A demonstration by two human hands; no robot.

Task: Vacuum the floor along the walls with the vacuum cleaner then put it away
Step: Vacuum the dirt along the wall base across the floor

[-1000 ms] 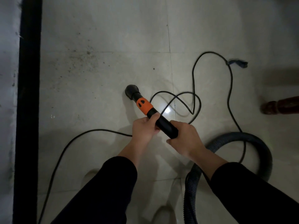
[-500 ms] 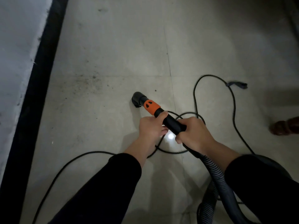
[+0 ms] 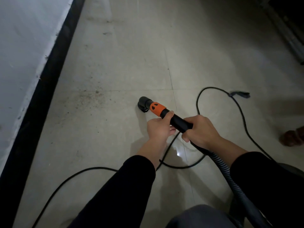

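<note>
left hand grips wand | right hand grips behind | nozzle ahead on floor

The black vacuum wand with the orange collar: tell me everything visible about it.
The black plastic vacuum wand is a tube with an orange collar and an angled black nozzle at its tip, held slanted over the pale tiled floor. The left hand and right hand both grip it; a ribbed grey hose runs from its rear.

Left hand and right hand grip the vacuum wand side by side, fingers curled.
</note>
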